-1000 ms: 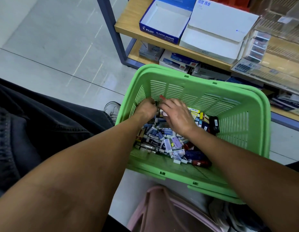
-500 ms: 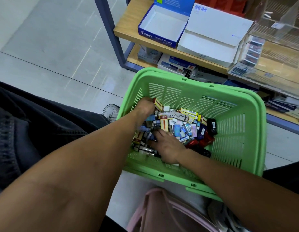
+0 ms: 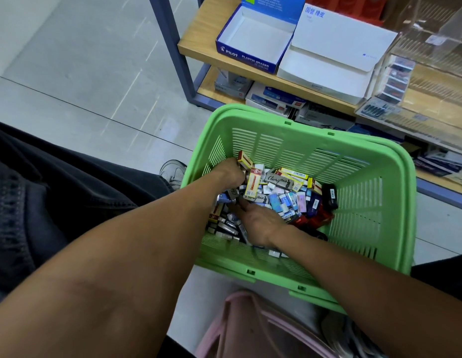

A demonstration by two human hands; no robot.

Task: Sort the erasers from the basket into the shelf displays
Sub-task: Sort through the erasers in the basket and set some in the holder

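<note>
Left fingers: curled into the heap at the far-left corner of the basket, mostly hidden behind the wrist; small red-and-cream boxes [image 3: 244, 159] stick up right at them, though whether they are actually pinched cannot be told.
Left hand [image 3: 228, 174]: knuckles up, buried in the erasers just beside the basket's left wall.
Right fingers [image 3: 241, 205]: stretched forward and slightly spread, tips pushed down among the erasers; no single piece can be seen gripped.
Right hand [image 3: 260, 223]: palm down on the near part of the heap, close to the left hand.
Erasers [image 3: 281, 200]: a mixed loose pile, all in the basket; yellow, grey, blue, lilac, red and black wrappers, several grey ones printed "ChungHwa".
Basket [image 3: 354, 161]: green slatted plastic, standing on the floor just in front of the shelf.
Blue box [image 3: 258, 34]: on the wooden shelf, lid up, marked "PILOT PLASTIC ERASER", white inside showing nothing in it.
White box [image 3: 328, 73]: just beside the blue one on its right, its flap folded over the top.
Clear display [image 3: 429, 81]: acrylic tiers at the right of the shelf, small packets in the front slots.
Lower shelf [image 3: 206, 89]: stacked stationery packs.
</note>
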